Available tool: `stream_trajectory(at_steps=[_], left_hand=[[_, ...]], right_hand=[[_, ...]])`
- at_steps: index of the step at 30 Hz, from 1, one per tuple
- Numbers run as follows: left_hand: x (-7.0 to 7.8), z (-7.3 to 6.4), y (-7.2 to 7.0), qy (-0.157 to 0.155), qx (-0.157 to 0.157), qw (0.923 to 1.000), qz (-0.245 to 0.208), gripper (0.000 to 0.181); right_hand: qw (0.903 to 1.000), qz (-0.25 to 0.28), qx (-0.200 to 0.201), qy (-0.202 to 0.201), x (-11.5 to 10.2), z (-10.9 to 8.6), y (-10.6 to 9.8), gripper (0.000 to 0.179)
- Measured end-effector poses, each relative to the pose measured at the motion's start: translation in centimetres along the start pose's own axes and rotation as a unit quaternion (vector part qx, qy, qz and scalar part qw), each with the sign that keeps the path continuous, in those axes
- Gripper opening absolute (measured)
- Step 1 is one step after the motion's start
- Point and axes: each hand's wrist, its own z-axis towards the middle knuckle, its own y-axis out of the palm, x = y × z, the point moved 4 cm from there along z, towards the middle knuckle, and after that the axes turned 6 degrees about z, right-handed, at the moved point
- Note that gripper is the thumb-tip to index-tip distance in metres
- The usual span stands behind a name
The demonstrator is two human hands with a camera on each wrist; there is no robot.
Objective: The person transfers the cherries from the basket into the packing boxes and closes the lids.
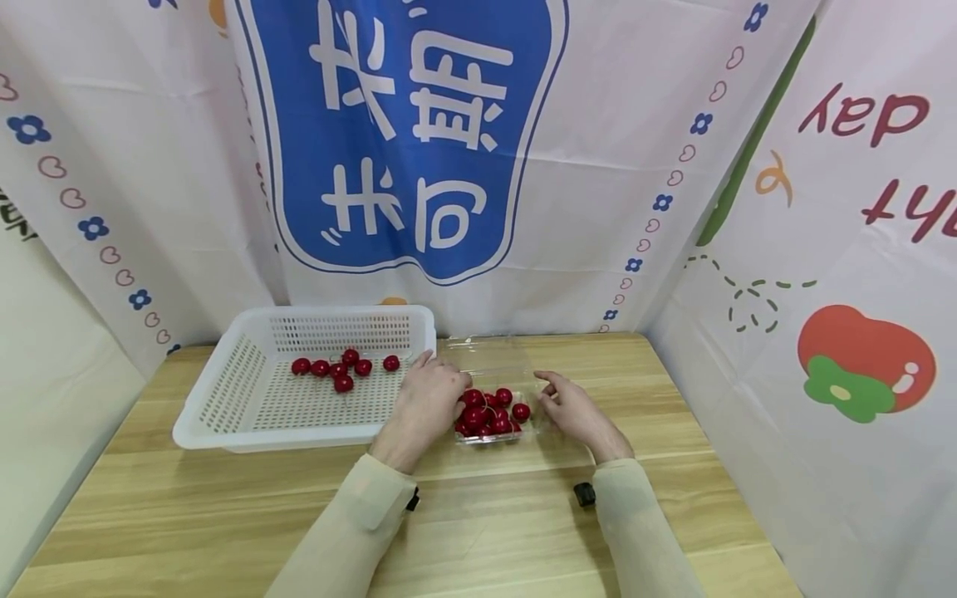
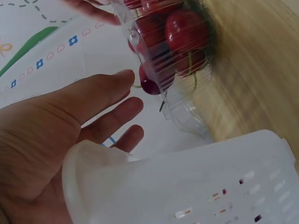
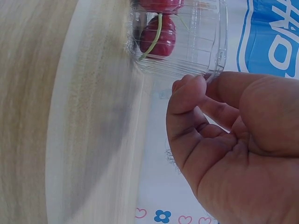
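A clear plastic box point(image 1: 489, 438) stands on the table with several dark red cherries point(image 1: 476, 416) inside and its transparent lid point(image 1: 486, 355) folded back. My right hand point(image 1: 576, 411) is at the box's right side. In the right wrist view its thumb and bent fingers point(image 3: 189, 93) pinch the box's rim. My left hand point(image 1: 426, 403) hovers between the box and a white basket point(image 1: 299, 438), thumb and fingers spread loosely. The left wrist view shows nothing between them, and the thumb lies close to the box wall. Several cherries point(image 1: 340, 371) lie in the basket.
The perforated basket fills the left of the wooden table point(image 1: 493, 515). A printed white curtain point(image 1: 598, 166) hangs right behind the table, and another printed sheet point(image 1: 763, 357) borders the right side. A small black device point(image 1: 585, 495) sits by the right wrist.
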Motion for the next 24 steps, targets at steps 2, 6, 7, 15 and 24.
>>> stream_trajectory(at_steps=[2,6,7,15,24], left_hand=[[-0.2,-0.1,-0.3,0.000,0.006,0.9999,-0.008,0.025],[-0.7,-0.4,-1.2,-0.005,0.021,0.9996,-0.018,0.022],[-0.8,-0.4,-1.4,-0.007,0.025,0.9995,-0.019,0.021],[0.5,-1.0,-1.3,0.036,0.031,0.9986,0.021,0.016],[2.0,-1.9,-0.2,0.032,0.040,0.9885,0.142,0.019]], right_hand=[[1.0000,0.002,0.000,0.001,0.0,0.0,0.0,0.055],[1.0000,0.004,-0.002,0.002,-0.1,0.0,0.0,0.055],[1.0000,0.005,-0.003,0.001,-0.1,0.0,0.0,0.055],[1.0000,0.000,-0.001,0.003,-0.1,0.0,0.0,0.056],[1.0000,-0.003,-0.001,-0.005,-0.1,0.0,0.1,0.055]])
